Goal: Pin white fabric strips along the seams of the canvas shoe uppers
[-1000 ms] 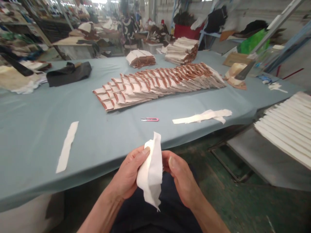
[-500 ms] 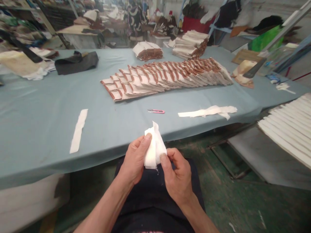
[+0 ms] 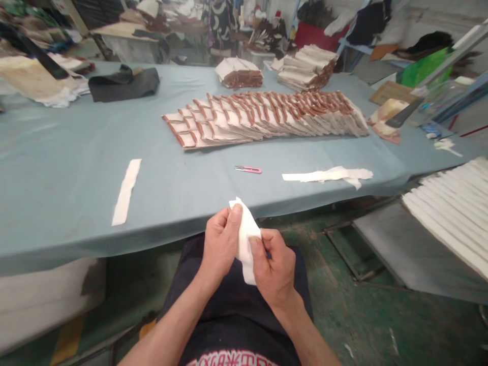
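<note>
Left hand (image 3: 220, 243) and right hand (image 3: 271, 267) both pinch folded white fabric piece (image 3: 246, 239), fingers clamped on it, over lap, just below table edge (image 3: 160, 231).

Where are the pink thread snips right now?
Head view, centre: the pink thread snips lie on the blue-grey table, between the fanned row of pieces and the near edge, left of the crumpled white strip.

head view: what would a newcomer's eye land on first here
Most likely the long fanned row of cream pieces with brown trim, overlapping across the middle of the blue-grey table. Next, close to the camera, the left hand and right hand pinch a white cloth piece above the lap. Small pink snips lie on the table between them.
</note>
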A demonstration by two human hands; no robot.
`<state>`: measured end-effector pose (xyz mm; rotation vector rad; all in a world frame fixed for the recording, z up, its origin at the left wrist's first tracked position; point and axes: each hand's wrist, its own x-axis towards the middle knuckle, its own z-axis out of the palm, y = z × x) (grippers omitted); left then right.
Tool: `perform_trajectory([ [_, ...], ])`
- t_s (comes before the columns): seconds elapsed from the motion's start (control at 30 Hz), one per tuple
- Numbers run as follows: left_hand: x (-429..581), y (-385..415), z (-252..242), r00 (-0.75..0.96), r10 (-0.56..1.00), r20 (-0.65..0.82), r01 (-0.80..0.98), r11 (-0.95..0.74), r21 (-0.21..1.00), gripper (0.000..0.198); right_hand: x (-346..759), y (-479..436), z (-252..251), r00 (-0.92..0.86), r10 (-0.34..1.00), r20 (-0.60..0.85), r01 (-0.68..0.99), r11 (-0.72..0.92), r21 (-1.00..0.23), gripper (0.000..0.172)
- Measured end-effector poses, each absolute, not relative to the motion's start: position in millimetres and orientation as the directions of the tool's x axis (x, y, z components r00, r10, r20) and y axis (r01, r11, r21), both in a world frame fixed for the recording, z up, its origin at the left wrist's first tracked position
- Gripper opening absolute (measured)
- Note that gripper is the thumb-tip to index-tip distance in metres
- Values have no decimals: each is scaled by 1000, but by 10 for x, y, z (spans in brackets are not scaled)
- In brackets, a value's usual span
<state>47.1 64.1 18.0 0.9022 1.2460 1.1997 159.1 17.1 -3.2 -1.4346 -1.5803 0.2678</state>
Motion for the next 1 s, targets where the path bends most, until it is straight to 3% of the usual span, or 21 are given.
perform_trajectory([
  [0.13,507,599,123,-155,980,-122,-96,108,990,52,1544,140,-18,191,918,347,503,212,-838,22],
  [0.3,487,605,75,-104,977,-187,-244,157,957,53,1542,130,37,199,975,95,209,52,-977,31],
  [0.67,380,651,130,121,931,-343,-341,364,867,57,1619,192,176,36,972,-231,-158,-223,-962,51],
  [0.8,324,655,191,114,935,-335,-385,353,853,55,1640,165,180,-8,967,-253,-197,-250,-948,51],
  [1.0,169,651,216,275,895,-351,-355,434,828,55,1757,161,303,-148,950,-274,-183,-298,-937,51],
])
